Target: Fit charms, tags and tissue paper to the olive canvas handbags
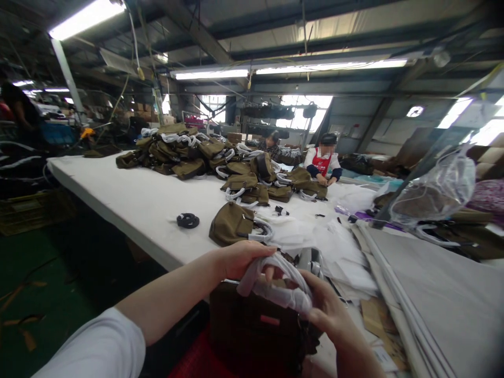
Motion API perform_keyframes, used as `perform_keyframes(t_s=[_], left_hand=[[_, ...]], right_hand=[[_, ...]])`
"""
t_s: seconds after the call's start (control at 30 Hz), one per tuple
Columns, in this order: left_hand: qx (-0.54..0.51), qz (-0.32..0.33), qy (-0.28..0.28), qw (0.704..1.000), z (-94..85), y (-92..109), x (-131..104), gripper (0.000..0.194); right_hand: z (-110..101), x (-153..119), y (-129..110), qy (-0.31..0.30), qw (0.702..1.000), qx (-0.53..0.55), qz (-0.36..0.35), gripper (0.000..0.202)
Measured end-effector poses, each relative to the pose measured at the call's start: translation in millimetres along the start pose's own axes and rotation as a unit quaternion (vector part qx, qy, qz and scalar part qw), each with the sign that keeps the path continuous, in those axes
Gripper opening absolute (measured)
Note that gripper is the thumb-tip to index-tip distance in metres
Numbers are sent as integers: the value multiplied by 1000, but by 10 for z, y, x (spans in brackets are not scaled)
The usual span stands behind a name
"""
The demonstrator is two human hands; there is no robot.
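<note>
Close in front of me is a dark olive handbag (255,320) with a small reddish label on its side. Its handles (291,270) are wrapped in white plastic film and arch over the bag's top. My left hand (244,257) is closed round the left part of the wrapped handles. On their right end, my right hand (326,304) grips the same handles, with fingers partly behind them. Just beyond, another olive handbag (232,223) lies on the white table (129,191). A black coil of strap (188,220) rests to its left.
A large heap of olive handbags (189,168) covers the far part of the table. Behind it a person in a red apron (323,163) works. White wrapping sheets (334,247) lie to the right, beside a grey board (437,294) and a clear plastic bag (437,189).
</note>
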State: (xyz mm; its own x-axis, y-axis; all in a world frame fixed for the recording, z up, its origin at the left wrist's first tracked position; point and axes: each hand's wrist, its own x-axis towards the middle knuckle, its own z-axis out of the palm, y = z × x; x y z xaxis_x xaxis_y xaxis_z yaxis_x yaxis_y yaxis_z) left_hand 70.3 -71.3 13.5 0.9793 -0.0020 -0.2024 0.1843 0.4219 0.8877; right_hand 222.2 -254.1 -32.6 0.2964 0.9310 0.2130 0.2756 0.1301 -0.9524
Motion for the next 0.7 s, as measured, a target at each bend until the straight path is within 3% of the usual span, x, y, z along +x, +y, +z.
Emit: perform_keyframes(t_s=[0.07, 0.13, 0.23, 0.3, 0.33, 0.4, 0.43, 0.5, 0.57, 0.6, 0.63, 0.7], left_hand=[[54, 13, 65, 996, 111, 41, 2, 51], [168, 67, 113, 977, 256, 82, -19, 52], [393, 185, 167, 885, 453, 117, -78, 54], [483, 216, 191, 827, 518, 114, -109, 52], [500, 211, 208, 814, 528, 103, -116, 48], [488, 173, 237, 822, 516, 75, -111, 40], [459, 142, 234, 845, 503, 60, -103, 40], [363, 66, 159, 916, 481, 34, -83, 47], [250, 25, 86, 964, 466, 19, -64, 54], [207, 38, 96, 973, 458, 16, -57, 56], [176, 73, 144, 971, 445, 17, -54, 54], [142, 181, 295, 927, 404, 42, -66, 46]], right_hand=[[37, -1, -73, -31, 999, 5, 9, 65], [90, 10, -105, 3, 999, -45, 1, 45], [176, 38, -107, 65, 990, -126, -18, 27], [220, 55, -100, 90, 985, -147, -22, 24], [234, 62, -95, 100, 983, -150, -25, 24], [245, 72, -79, 112, 982, -149, -33, 26], [244, 75, -67, 113, 982, -146, -36, 27], [239, 73, -39, 106, 984, -138, -41, 29], [242, 57, -26, 86, 986, -140, -41, 31], [250, 41, -33, 79, 984, -152, -43, 29], [262, 18, -50, 80, 980, -176, -51, 27], [286, -55, -113, 123, 957, -247, -88, 29]])
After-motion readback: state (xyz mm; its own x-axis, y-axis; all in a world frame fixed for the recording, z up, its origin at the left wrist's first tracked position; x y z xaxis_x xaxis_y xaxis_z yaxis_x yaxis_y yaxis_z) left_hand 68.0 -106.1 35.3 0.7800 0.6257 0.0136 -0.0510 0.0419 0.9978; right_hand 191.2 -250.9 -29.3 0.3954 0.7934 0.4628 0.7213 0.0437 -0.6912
